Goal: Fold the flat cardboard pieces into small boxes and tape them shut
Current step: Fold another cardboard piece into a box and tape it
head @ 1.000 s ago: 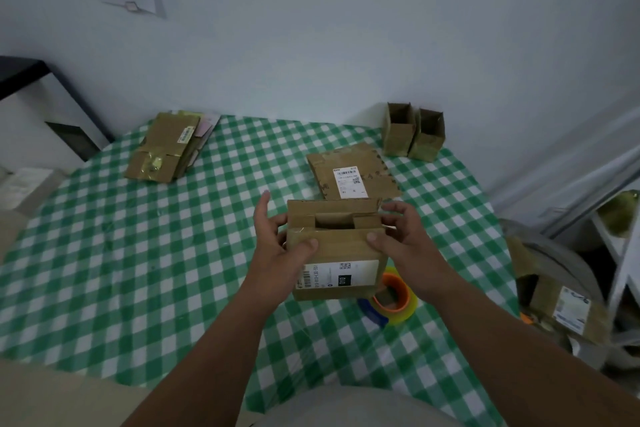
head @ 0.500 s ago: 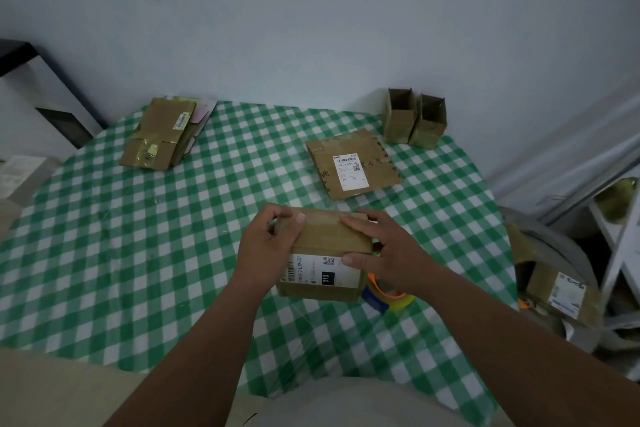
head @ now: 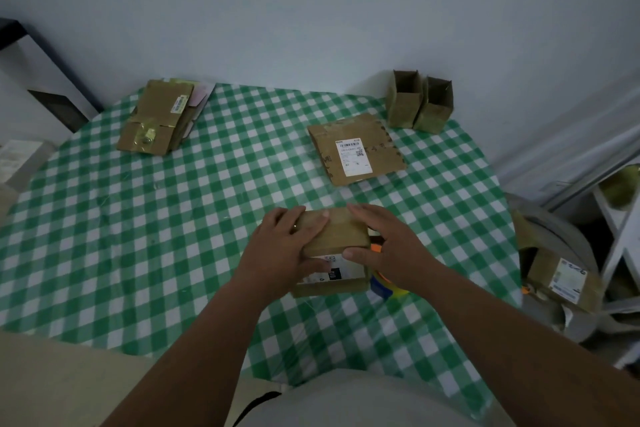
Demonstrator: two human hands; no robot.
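Left hand (head: 287,246) and right hand (head: 388,246) lay flat-fingered on the small box (head: 337,253), pressing its top flaps down, thumbs on the near face. Box sat on the checked table (head: 138,236), the tape roll (head: 384,282) touching its right side. Judged light, stiff, springy at the flaps; best held by opposite sides. Brown cardboard, white label on the near face. Farther off lay a flat cardboard piece (head: 356,149).
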